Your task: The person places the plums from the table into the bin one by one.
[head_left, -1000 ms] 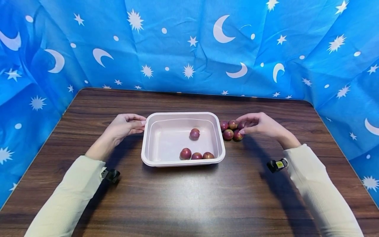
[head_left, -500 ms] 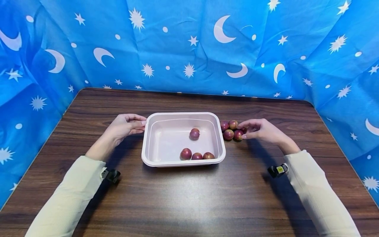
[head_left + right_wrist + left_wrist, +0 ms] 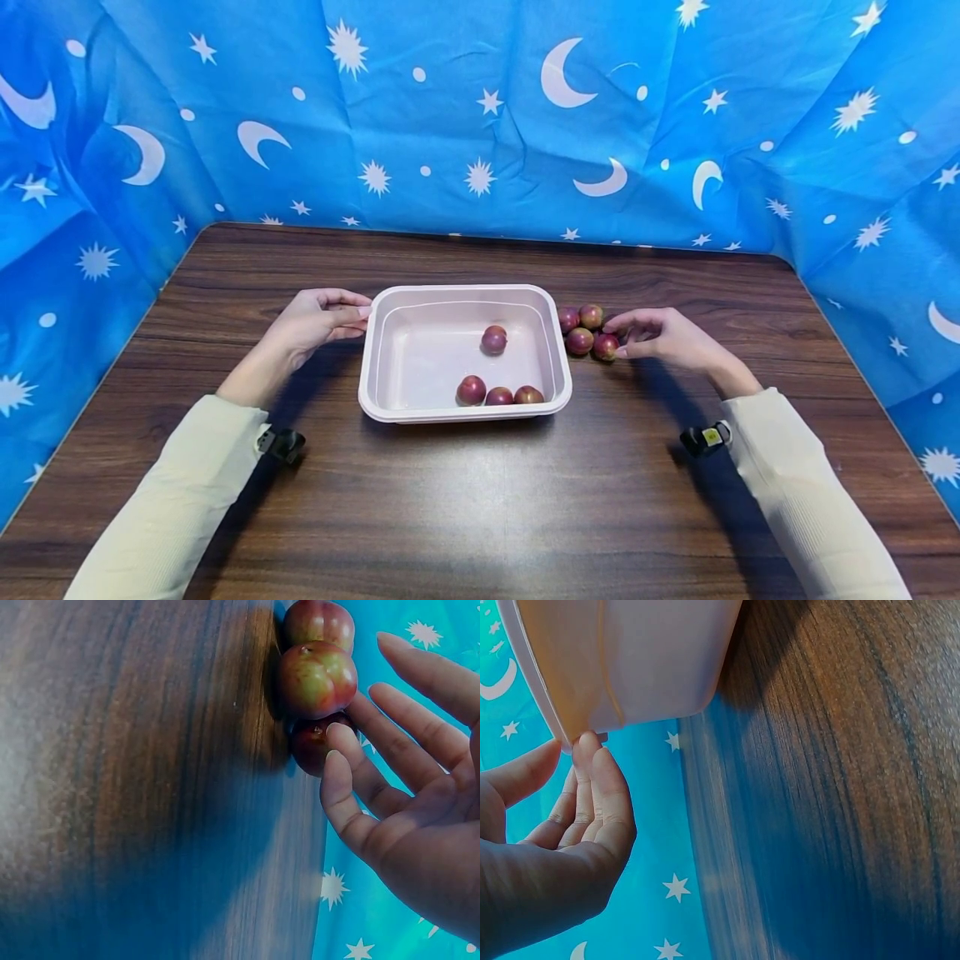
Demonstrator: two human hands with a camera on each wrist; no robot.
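Note:
A pink plastic tray (image 3: 372, 350) sits mid-table with several small red-purple fruits inside, one (image 3: 492, 339) apart from a row (image 3: 498, 392) at the near wall. My left hand (image 3: 362, 320) rests its straight fingertips on the tray's left rim (image 3: 577, 727), thumb apart from it. Several more fruits (image 3: 579, 329) lie in a cluster on the wood just right of the tray. My right hand (image 3: 617, 337) is beside the nearest-right fruit (image 3: 605, 347). In the right wrist view its extended fingers (image 3: 352, 750) touch that dark fruit (image 3: 309, 746), with two others (image 3: 316, 679) beyond it.
The brown wooden table (image 3: 480, 500) is bare in front of the tray. A blue cloth with moons and stars (image 3: 480, 125) walls in the back and both sides. Small black devices sit at both wrists (image 3: 281, 444).
My right hand came down from over the fruit cluster and drew slightly back to the nearest-right fruit. The left hand, tray and fruits inside stayed put.

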